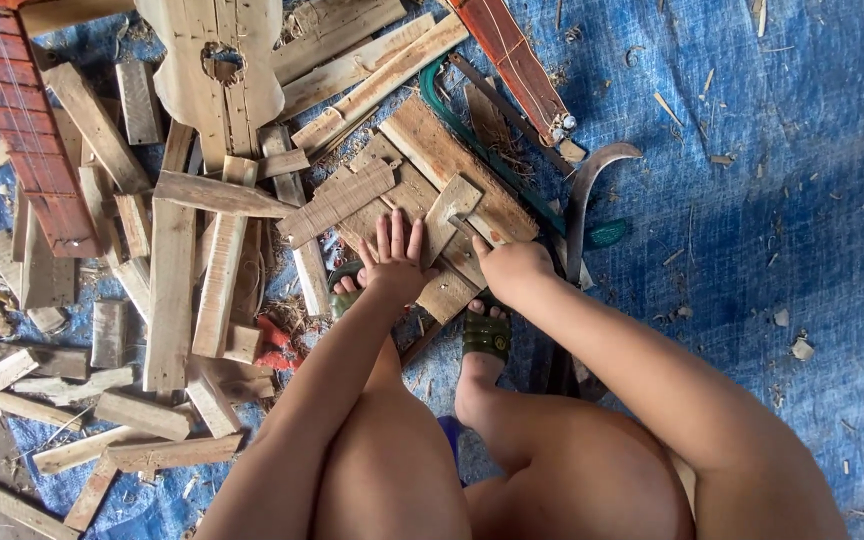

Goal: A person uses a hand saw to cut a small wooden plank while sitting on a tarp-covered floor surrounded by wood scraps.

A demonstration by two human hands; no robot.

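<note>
I see a blue tarp (792, 200) carrying a pile of wood offcuts (172, 280) toward its left edge. My left hand (392, 255) lies open, fingers spread flat on a plank (422, 215). My right hand (512, 265) is closed, gripping a small wood piece (452, 205) on that plank.

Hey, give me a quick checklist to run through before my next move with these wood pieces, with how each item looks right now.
1. Left hand flat on the wooden board, fingers spread: ok.
2. Right hand closed at the small wood block: ok; what it grips: cannot tell.
3. Curved blade lying close beside the right hand: not ok.
4. Green-framed saw lying behind the board, away from fingers: ok.
5. Sandalled foot close under the board's near edge: not ok.
6. Board resting steady on the scrap pile: cannot tell.
</note>
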